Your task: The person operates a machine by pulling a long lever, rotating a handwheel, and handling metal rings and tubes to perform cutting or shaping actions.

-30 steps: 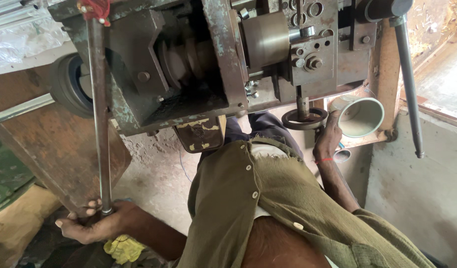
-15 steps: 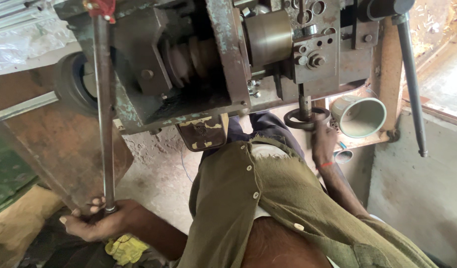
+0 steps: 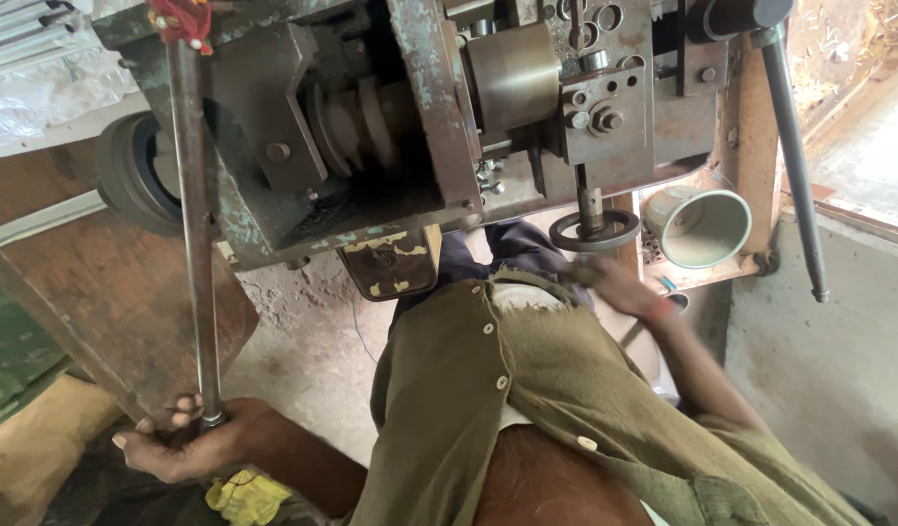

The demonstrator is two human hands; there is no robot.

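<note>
My left hand (image 3: 191, 443) is closed around the bottom end of a long steel lever rod (image 3: 193, 224), fingers wrapped tight, low at the left. The rod runs nearly straight up to a red-tipped top (image 3: 181, 19) on the machine (image 3: 390, 127), a worn grey-green metal body with a pulley stack (image 3: 356, 122) in its open middle and a polished cylinder (image 3: 512, 76) beside that. My right hand (image 3: 614, 284) is blurred, just below the small round handwheel (image 3: 595, 232) hanging under the machine's right block; can't tell how far it's open or whether it touches anything. Right of the wheel a pale metal cup (image 3: 697, 226) lies on its side, mouth toward me. A second long bar (image 3: 792, 166) slants down at far right. A rusty brown plate (image 3: 117, 331) leans behind the rod. A yellow rag (image 3: 246, 495) lies under my left wrist. My olive shirt (image 3: 527, 409) fills the lower middle.
</note>
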